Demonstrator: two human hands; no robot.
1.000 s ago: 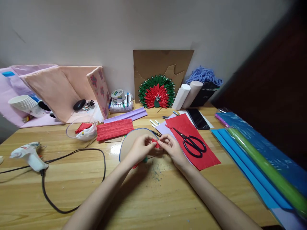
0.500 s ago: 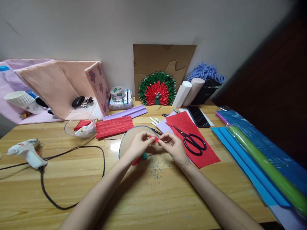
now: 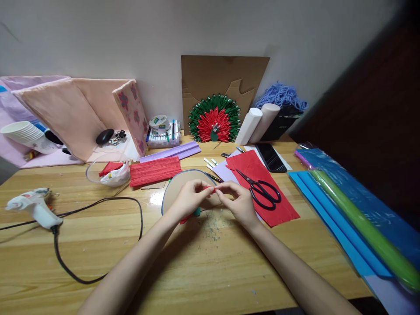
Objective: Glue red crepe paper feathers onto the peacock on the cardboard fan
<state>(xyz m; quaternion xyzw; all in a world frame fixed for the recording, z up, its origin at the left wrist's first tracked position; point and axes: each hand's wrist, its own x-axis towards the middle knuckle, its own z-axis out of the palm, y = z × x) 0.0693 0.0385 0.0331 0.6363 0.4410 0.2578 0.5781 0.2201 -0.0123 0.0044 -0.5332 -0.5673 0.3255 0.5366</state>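
My left hand (image 3: 188,199) and my right hand (image 3: 239,202) meet over the table's middle, both pinching a small red paper piece (image 3: 210,189) between their fingertips. A bit of red and a green tip (image 3: 196,212) poke out beneath my left palm. Under the hands lies a round cardboard disc (image 3: 179,183) with a blue edge. Black scissors (image 3: 262,191) rest on a red paper sheet (image 3: 259,183) just right of my right hand.
A glue gun (image 3: 31,206) with a black cord (image 3: 98,205) lies at the left. Red crepe paper (image 3: 155,170), a clear bowl (image 3: 108,173), a marker box (image 3: 162,138), a red-green fan craft (image 3: 214,124), white rolls (image 3: 254,124), a phone (image 3: 271,158) and blue and green sheets (image 3: 354,218) surround the hands.
The view has tilted slightly, so everything sits a little higher in the picture. My hands stay together on the red piece, fingers shifting only slightly.
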